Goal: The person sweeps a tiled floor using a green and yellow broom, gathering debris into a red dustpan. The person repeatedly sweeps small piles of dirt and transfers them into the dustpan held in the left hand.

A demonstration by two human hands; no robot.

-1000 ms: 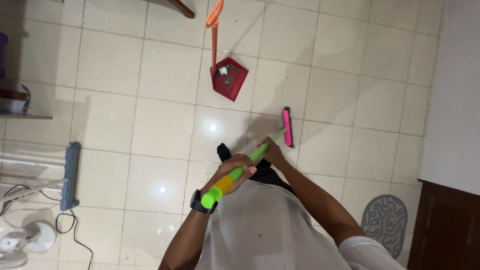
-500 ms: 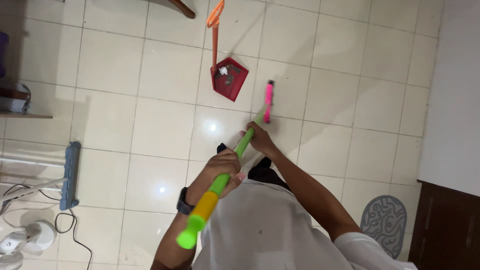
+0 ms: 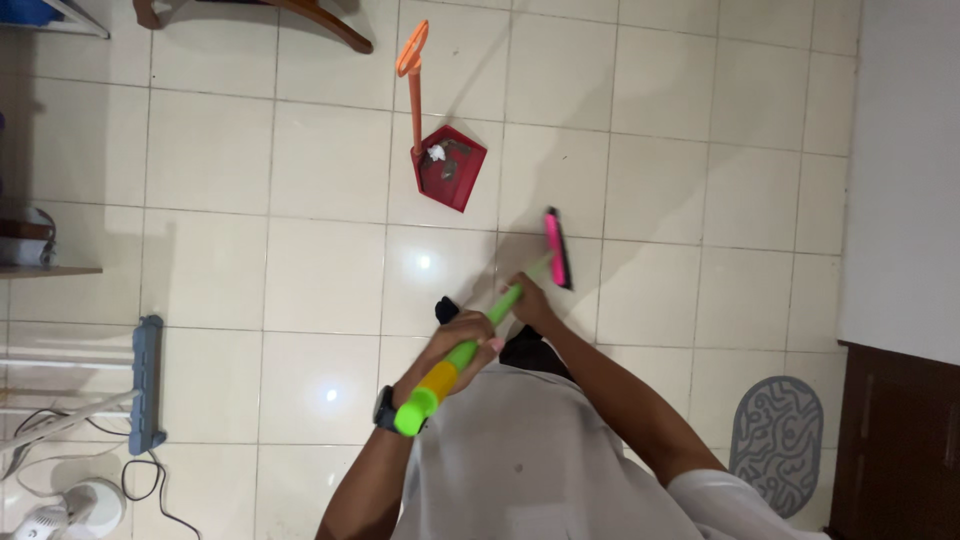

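You're gripping the green broom (image 3: pixel 490 322) w/ both hands, left hand (image 3: pixel 458 340) clenched near the top, right hand (image 3: pixel 527 303) lower, its pink head on the floor near & right of the red dustpan (image 3: pixel 450 167) — you're risking clipping & tipping it, spilling the scraps, imo.

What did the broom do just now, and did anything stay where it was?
The pink broom head swung up close to the red dustpan half a second ago, then came back down and to the right, away from it. The left hand and right hand kept their grip on the green handle throughout. The dustpan, its scraps, the grey mat and the blue mop head stayed put.
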